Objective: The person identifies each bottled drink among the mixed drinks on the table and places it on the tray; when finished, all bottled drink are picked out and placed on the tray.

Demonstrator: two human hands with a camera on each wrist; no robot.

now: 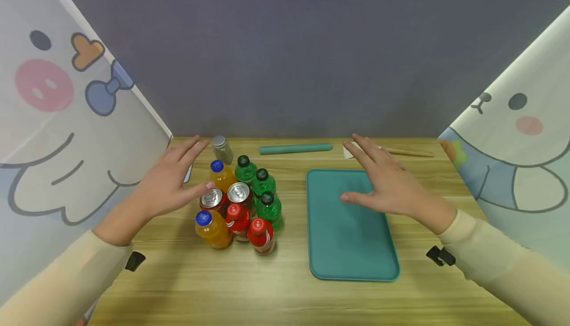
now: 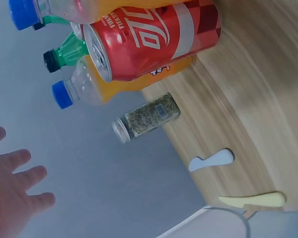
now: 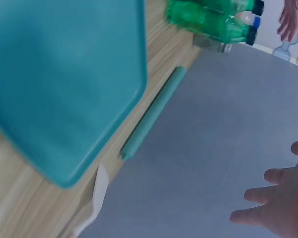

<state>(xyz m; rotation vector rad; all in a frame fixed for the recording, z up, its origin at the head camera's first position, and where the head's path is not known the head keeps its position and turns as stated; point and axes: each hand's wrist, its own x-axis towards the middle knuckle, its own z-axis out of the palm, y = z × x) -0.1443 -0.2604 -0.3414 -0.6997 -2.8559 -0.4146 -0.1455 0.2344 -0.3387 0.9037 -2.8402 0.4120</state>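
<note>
A person in cream sleeves holds both hands flat and spread over a wooden table (image 1: 285, 296), neither one grasping anything. The left hand (image 1: 166, 182) hovers palm-down with relaxed fingers at the left edge of a tight cluster of drinks: two orange bottles (image 1: 213, 227) with blue caps, three green bottles (image 1: 269, 207) with black caps, two red bottles (image 1: 261, 234) and two red cans (image 1: 212, 200), all upright, touching one another, left of centre. Its thumb tip sits just beside the nearer can. The right hand (image 1: 383, 185) floats open above the far right part of a teal tray (image 1: 352, 252), which lies flat to the right of the cluster. The cans look rigid, smooth and likely slippery, best taken round the middle of the wall; the plastic bottles would give a little under squeeze and offer a surer hold at the neck or waist, and packed this closely, one nudge could topple its neighbours. A small spice jar (image 1: 221, 149) stands at the far side of the cluster, and a teal rod (image 1: 296, 148) lies along the far edge.
</note>
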